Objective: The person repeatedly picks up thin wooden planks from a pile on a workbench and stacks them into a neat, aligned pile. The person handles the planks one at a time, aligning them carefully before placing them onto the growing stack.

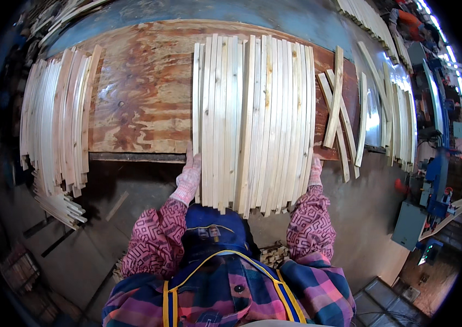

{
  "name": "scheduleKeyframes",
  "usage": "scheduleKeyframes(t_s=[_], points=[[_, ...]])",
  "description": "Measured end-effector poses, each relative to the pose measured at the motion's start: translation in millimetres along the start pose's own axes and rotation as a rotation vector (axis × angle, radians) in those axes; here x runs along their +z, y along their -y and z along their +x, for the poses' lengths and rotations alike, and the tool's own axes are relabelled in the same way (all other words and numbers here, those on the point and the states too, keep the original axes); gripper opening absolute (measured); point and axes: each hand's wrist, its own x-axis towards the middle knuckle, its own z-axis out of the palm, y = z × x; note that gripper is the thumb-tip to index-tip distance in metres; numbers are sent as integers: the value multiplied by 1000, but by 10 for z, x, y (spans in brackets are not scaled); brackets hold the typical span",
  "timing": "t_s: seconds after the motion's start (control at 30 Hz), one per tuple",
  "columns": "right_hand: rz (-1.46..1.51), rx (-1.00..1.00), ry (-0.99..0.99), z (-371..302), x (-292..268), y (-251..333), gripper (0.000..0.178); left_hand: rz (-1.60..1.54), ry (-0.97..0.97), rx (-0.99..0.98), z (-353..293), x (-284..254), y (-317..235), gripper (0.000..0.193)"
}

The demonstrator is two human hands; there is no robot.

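A wide row of pale wooden slats (258,125) lies side by side on the plywood-topped table, with the near ends sticking out past the front edge. My left hand (189,175), in a light pinkish glove, is flat along the row's left side, its fingers stretched forward. Against the right side is my right hand (315,170), gloved the same way; its fingers point forward and are partly hidden by the slats. The near ends are uneven. One slat in the middle seems to sit a little higher than its neighbours.
Bare plywood (138,98) separates the row from another stack of slats (59,117) at the left. Several loose slats (334,98) lie crossed on the right, with more slats (402,120) beyond. Blue-grey machinery (432,180) stands far right. My blue apron (214,234) is close to the row's ends.
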Motion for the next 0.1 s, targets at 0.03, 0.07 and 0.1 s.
scheduleKeyframes(t_s=[0.03,0.07,0.1], points=[[-39,-45,-6,-136,69,51,38,216,7,133,-50,-60,69,71],[-73,-97,-9,-225,133,117,39,426,7,262,-107,-140,197,72],[-84,-132,-11,-318,213,186,40,434,3,264,-42,-189,270,72]])
